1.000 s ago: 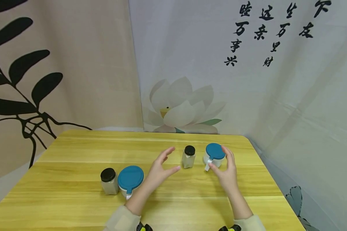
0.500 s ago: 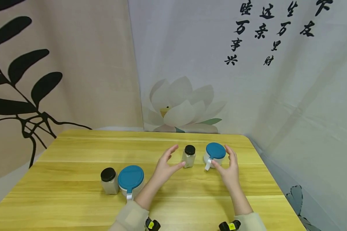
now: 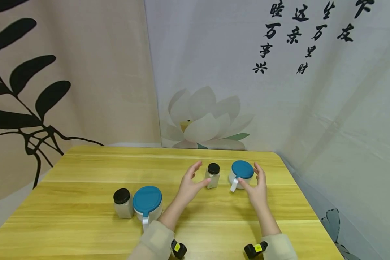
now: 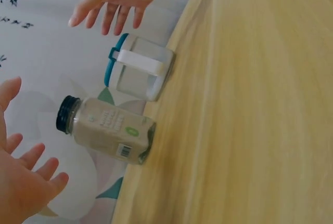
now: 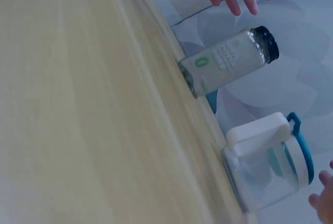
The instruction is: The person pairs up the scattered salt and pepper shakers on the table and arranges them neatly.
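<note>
My left hand [image 3: 190, 186] is spread wide at the left side of a small clear jar with a black lid [image 3: 212, 176], its thumb overlapping the jar in the head view. In the left wrist view the fingers of the left hand [image 4: 28, 177] stand apart from the black-lidded jar [image 4: 112, 130]. My right hand [image 3: 256, 186], fingers parted, is beside a clear container with a blue lid and white handle [image 3: 242, 169]. Its thumb tip is right by the handle. The right wrist view shows this blue-lidded container [image 5: 265, 172] upright on the table, with fingertips near the lid.
A second black-lidded jar [image 3: 122, 204] and a larger blue-lidded container [image 3: 147, 200] stand side by side at the left of the wooden table [image 3: 84, 238]. The left forearm passes close by that container. A printed curtain [image 3: 208, 72] hangs behind the table's far edge.
My left hand has moved right and slightly forward, up to the black-lidded jar. The right hand has shifted slightly to the right. The jars and containers have stayed in place.
</note>
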The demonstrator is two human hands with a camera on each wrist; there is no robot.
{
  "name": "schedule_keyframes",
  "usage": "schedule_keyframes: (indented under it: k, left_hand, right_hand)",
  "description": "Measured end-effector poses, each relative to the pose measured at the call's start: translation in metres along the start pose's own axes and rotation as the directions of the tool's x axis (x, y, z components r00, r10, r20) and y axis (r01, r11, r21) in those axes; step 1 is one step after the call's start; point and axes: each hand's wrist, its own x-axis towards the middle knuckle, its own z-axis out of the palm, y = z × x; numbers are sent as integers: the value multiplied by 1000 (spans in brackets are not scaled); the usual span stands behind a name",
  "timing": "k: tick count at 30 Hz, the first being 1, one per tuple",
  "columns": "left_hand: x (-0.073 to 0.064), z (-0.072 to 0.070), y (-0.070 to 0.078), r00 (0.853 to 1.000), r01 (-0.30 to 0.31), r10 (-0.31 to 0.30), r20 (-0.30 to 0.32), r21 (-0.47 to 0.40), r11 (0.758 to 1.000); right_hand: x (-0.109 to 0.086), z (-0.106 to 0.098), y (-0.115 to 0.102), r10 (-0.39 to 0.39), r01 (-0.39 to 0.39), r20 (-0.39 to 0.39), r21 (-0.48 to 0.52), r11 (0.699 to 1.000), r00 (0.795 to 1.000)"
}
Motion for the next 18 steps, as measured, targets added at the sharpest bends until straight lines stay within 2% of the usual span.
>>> schedule_keyframes:
  k: [6, 10, 13, 16, 18]
  left_hand:
    - [-4, 2, 22, 1000, 29, -29, 2, 3, 1000]
    - [2, 7, 3, 999, 35, -35, -9, -10, 999]
    - [9, 10, -16, 999, 36, -36, -11, -3, 999]
    - [11, 11, -24, 999, 47, -47, -5, -4, 999]
    - [13, 12, -27, 998, 59, -59, -2, -5, 998]
  right_hand:
    - [3, -1, 11, 27, -27, 4, -2, 1000, 1000]
    - [7, -2, 30, 59, -59, 6, 4, 998, 998]
    - [11, -1, 47, 85, -85, 3, 7, 996, 996]
    - [14, 1, 59, 93, -93, -3, 13, 996, 996]
    - [15, 2, 57, 90, -90, -1, 25, 996, 996]
